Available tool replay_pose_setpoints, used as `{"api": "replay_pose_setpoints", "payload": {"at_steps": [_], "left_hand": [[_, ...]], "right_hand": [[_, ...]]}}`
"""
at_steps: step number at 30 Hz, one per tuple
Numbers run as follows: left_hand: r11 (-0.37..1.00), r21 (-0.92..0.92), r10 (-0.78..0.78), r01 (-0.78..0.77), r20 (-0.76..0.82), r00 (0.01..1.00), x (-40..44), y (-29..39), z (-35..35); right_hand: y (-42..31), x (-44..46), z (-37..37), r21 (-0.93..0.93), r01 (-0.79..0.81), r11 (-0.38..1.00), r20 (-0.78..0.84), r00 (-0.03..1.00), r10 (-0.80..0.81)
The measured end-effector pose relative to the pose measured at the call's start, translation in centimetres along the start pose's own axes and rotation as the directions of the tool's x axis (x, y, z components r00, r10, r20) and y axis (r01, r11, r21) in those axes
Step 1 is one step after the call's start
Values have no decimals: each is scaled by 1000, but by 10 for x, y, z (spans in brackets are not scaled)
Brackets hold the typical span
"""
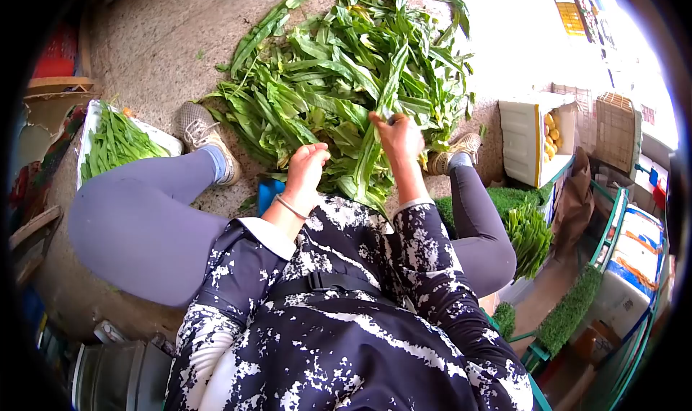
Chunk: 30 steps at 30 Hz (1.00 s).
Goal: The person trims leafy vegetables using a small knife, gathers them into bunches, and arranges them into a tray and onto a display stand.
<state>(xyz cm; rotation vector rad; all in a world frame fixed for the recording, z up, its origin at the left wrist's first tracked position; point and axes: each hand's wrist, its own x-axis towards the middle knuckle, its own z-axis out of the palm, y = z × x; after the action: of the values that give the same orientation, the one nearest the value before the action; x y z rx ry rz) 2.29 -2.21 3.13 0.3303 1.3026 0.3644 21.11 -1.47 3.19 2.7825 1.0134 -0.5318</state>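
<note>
A big heap of long green leaf lettuce [324,72] lies on the floor between my feet. My right hand [402,140] is over the heap's near right side, thumb and fingers pinched on a long leafy stalk [391,79] that runs past them toward my lap. A small pale glint shows at those fingers, too small to name. My left hand [304,171], with a bracelet on its wrist, is curled closed at the heap's near edge. What it holds, if anything, is hidden. Below that hand a blue object [269,195] shows in part.
A white tray of green leaves [171,143] stands left of my left shoe. On the right are a white foam box [520,140] with yellow produce, a plastic crate [615,130], bundled greens [528,238] and a green-framed cart [613,245]. A metal container [115,375] stands at lower left.
</note>
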Motion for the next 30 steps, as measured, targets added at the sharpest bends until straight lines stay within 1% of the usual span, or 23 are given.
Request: {"api": "replay_pose_setpoints", "payload": {"at_steps": [1,2,4,5,8,9,10,11,12,13,14,16,17,18,19,20,21,22,23,24,27,29,30], "left_hand": [[1000,4,2,-2,3,1000,1,0,-1],[1000,18,-12,12,8,1000,3,-1,-3],[999,38,-25,24,18,1000,5,2,-5],[1000,-10,-29,29,13,999,5,3,-6],[990,-141,-1,7,42,999,8,6,-6],[982,-187,16,-6,50,999,6,10,-5],[975,-222,66,-34,138,988,6,12,-6],[962,-273,87,-34,185,979,4,14,-4],[947,-314,133,-62,209,969,10,11,-4],[931,-355,180,-90,232,956,15,9,-3],[932,-351,180,-90,234,956,19,7,-4],[892,-451,107,14,242,964,16,15,-1],[894,-449,108,12,241,964,21,13,-3],[882,-470,156,-33,225,962,29,9,-8],[867,-492,203,-78,206,957,30,10,-12],[865,-502,176,-21,264,948,31,10,-17],[870,-492,154,-23,227,962,28,16,-16],[865,-501,130,-21,183,974,30,17,-15],[861,-509,104,-19,140,985,31,18,-15],[833,-552,90,-13,113,989,34,17,-15],[846,-533,81,-13,104,991,32,15,-16],[831,-556,77,-6,104,992,43,6,-21],[867,-498,88,-27,100,991,51,-1,-27]], "right_hand": [[1,1,7,-7,-17,1000,93,996,17],[5,2,17,-3,-20,1000,90,996,21],[5,-3,23,182,-14,983,60,998,4],[8,-9,27,154,40,987,12,999,-42],[1,-59,3,279,224,934,-10,973,-231],[-1,-75,-2,334,290,897,-21,953,-301],[0,-88,0,423,355,834,-62,929,-364],[-1,-99,3,505,418,756,-112,899,-423],[-4,-109,-1,477,488,731,-145,864,-482],[-4,-114,0,493,467,734,-82,865,-495],[-5,-116,3,495,479,725,-90,858,-505],[-6,-114,3,498,496,712,-67,840,-539],[-6,-109,2,500,501,706,-35,827,-562],[-7,-103,-6,538,321,780,177,861,-476],[-4,-89,2,596,351,722,13,895,-446],[5,-76,7,668,238,705,-13,951,-309],[12,-56,1,333,289,897,-43,955,-292],[15,-43,-3,212,261,942,-55,965,-255],[26,-27,6,114,300,947,-104,952,-289],[31,-17,8,61,332,941,-98,941,-325],[44,5,21,39,435,899,-99,897,-430],[40,9,24,2,387,922,-88,918,-386],[35,6,20,23,402,915,-93,912,-399]]}}
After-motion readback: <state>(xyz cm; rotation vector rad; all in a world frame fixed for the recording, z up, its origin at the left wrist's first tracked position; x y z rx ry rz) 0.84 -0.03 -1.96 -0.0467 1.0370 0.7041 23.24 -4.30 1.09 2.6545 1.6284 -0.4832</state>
